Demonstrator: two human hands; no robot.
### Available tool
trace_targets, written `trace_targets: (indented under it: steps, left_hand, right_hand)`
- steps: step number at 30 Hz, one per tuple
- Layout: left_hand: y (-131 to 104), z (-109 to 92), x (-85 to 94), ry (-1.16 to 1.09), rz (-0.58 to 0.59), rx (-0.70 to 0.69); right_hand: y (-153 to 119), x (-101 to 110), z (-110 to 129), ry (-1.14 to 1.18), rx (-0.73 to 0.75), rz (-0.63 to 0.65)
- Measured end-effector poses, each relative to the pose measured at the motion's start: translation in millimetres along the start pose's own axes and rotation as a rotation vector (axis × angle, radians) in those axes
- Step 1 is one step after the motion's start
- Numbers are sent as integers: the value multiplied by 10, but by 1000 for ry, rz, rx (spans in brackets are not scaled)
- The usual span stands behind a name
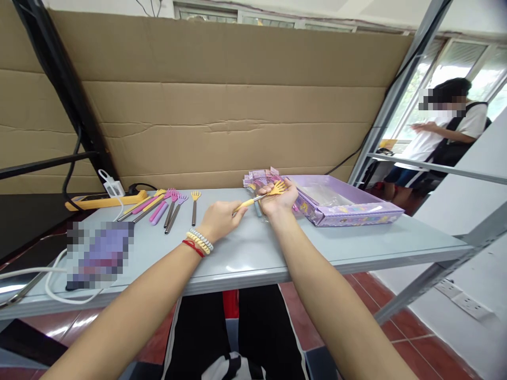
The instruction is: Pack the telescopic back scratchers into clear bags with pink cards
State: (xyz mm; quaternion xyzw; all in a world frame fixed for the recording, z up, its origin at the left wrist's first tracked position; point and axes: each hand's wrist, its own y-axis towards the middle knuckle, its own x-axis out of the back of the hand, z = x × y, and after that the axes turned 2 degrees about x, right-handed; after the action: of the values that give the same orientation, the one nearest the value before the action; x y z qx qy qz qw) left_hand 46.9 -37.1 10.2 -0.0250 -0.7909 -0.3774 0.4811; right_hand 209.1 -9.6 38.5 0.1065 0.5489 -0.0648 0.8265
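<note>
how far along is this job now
Seemingly done: the clear-bagged pieces heaped beside the purple patterned cardboard box. In hand: a yellow claw-headed scratcher with metal shaft, its handle in the left hand, its head at the right hand. Apparently left: the loose pink, purple and yellow claw-headed rods on the grey table.

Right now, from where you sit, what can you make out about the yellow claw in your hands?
The yellow claw has a slim yellow handle, a short silvery shaft that looks like metal, and a yellow head split into curved prongs, probably plastic. It is held above the table, slanting up from the left hand, which grips the handle, to the right hand, where the head lies against it. No damage shows, though the fingers hide part of it.
</note>
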Motion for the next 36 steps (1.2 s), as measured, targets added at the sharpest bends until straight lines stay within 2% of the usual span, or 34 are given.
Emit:
trace_targets:
  steps: [3, 6, 10, 13, 15, 17, 19, 21, 23, 26, 28, 30, 32, 34, 36]
  left_hand:
    - [-33, -58, -28, 77, -8, -43]
    - [-40, -154, -47, -100, 34, -3]
    - [-1, -201, -54, -444, 102, 179]
    - [42, -161, -48, -684, 234, 389]
    - [65, -130, -43, -733, 291, 466]
    - [77, -112, -44, -584, 273, 403]
    - [71, -109, -55, -282, 203, 251]
    - [53, -106, -70, -6, 146, 119]
    - [37, -78, -67, 134, 121, 66]
    - [37, 56, 12, 228, 65, 57]
    - [51, 208, 120, 292, -3, 45]
    - [63, 388, 255, 332, -82, 23]
    - [65, 571, 393, 363, -191, 41]
    - [55, 741, 512, 386, -304, 82]
    - [36, 889, 603, 381, -351, 107]
  right_hand:
    - [5, 14, 60, 86, -23, 22]
    - [-17, 7, 92, 124, -6, 19]
    - [-33, -15, 75, 50, 37, -20]
    - [-28, -1, 30, -7, 88, -52]
    - [-20, 17, -5, -6, 107, -75]
    - [-11, 32, -46, -5, 101, -84]
    - [-2, 35, -100, -57, 82, -56]
    - [-1, 31, -171, -204, 82, 9]
    - [-14, 30, -247, -440, 190, 88]
    - [-65, 54, -324, -872, 446, 197]
    - [-100, 80, -314, -1089, 493, 270]
    - [-107, 112, -218, -1156, 485, 296]
    - [-63, 160, 1, -1108, 522, 242]
    - [29, 241, 360, -1048, 599, 140]
    - [135, 362, 831, -1002, 690, -2]
